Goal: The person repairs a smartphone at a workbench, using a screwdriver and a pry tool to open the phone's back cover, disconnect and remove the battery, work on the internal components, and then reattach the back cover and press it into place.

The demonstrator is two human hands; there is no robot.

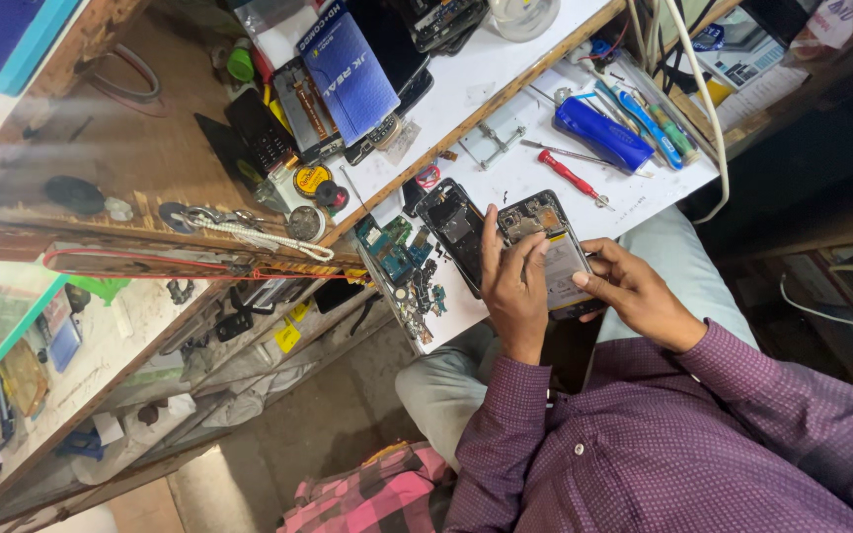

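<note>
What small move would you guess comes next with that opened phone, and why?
Probably a gentle lift or press at the battery. The left hand lies over the opened phone, its fingers on the exposed insides, and the right hand steadies the other edge. The red screwdriver lies unused nearby.

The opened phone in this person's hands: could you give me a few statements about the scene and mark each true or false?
1. Both hands touch the opened phone. True: the left hand lies over it and the right hand holds its edge.
2. The phone's back cover is on. False: its battery and circuit boards are exposed.
3. A red-handled screwdriver lies on the white table beyond the phone. True.
4. The blue case rests in the person's lap. False: it lies on the table near the screwdriver.
5. A second opened phone shell lies beside the held one. True.
6. The person wears a yellow shirt. False: the sleeves are purple.
</note>
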